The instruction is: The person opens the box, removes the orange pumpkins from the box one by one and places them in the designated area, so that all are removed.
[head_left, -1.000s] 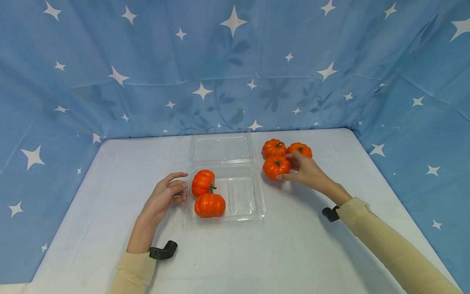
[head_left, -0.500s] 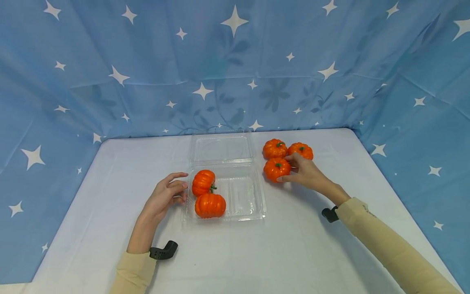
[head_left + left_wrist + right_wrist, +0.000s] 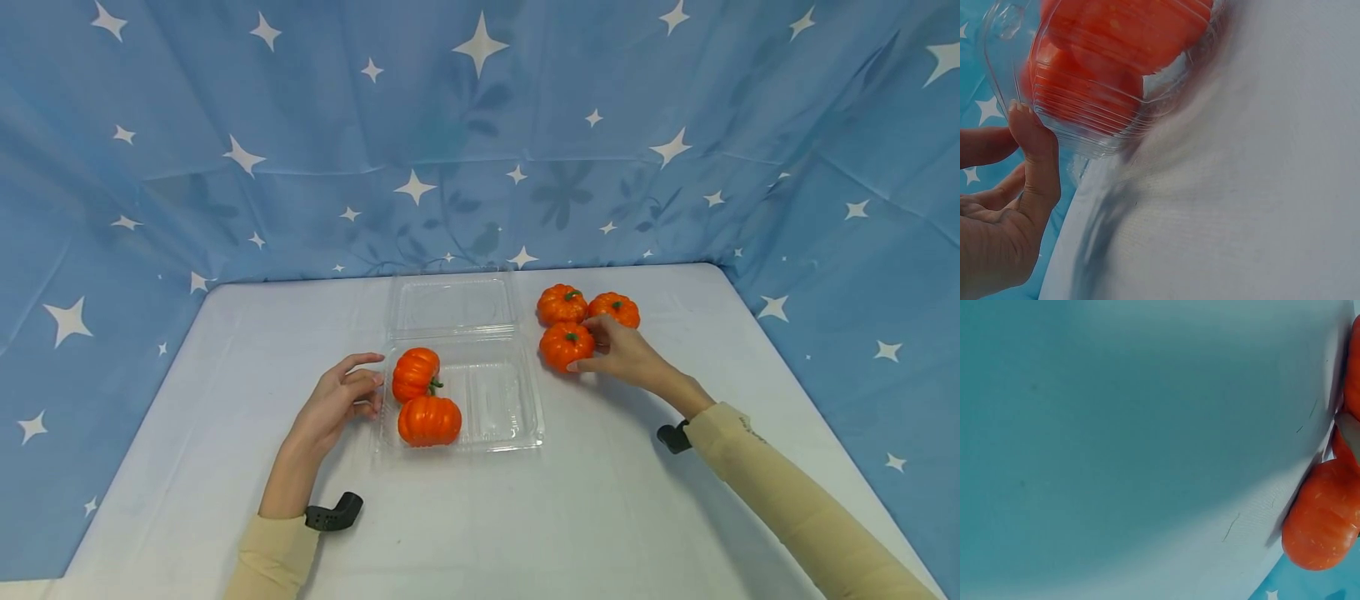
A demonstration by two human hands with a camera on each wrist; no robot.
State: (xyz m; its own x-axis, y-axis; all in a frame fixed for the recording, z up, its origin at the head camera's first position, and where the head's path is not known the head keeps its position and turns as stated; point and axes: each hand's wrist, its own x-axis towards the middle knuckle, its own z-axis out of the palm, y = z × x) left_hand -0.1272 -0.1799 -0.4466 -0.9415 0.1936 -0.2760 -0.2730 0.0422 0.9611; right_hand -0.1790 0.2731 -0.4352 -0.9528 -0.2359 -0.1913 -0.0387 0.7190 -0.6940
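Front pumpkin [image 3: 562, 350] has edged nearer you, right hand [image 3: 628, 355] gripping it, still unboxed; left hand [image 3: 336, 402], fingers relaxed, touches the box [image 3: 498, 404].

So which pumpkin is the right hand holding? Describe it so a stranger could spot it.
On the white table, right of the open clear box, sit three orange pumpkins. Yours is the front pumpkin of the three. Unlike its two neighbours behind, it is pinched by the right hand.
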